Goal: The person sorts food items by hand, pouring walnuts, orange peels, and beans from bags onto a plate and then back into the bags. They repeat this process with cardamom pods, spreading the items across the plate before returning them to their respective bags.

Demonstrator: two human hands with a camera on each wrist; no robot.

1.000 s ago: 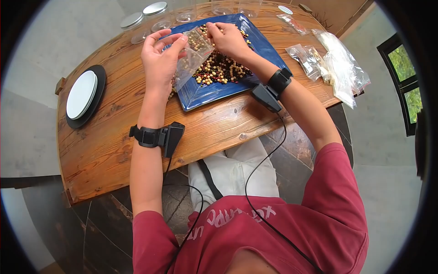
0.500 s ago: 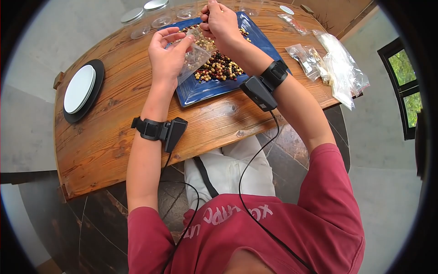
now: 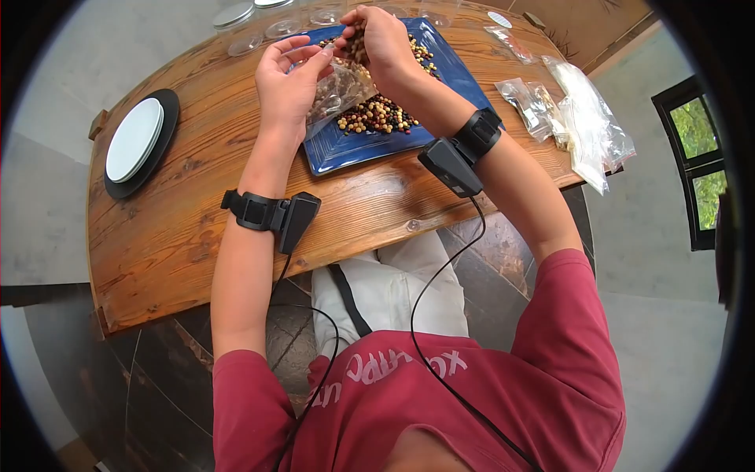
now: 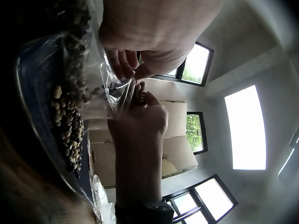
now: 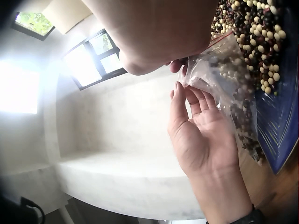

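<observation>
Pinching the zip bag (image 3: 338, 93) at its upper edge, left hand (image 3: 283, 88) has thumb and index together on the film, other fingers loosely bent, probably to keep the mouth reachable. Right hand (image 3: 391, 51) curls round some beans (image 3: 355, 47) close by the bag's top, likely so none spill; exact finger gap can't be told. Bag hangs below the fingers over the blue plate (image 3: 326, 161), apparently placed to catch strays. Loose beans (image 3: 377, 118) lie on it, below the right fingers.
</observation>
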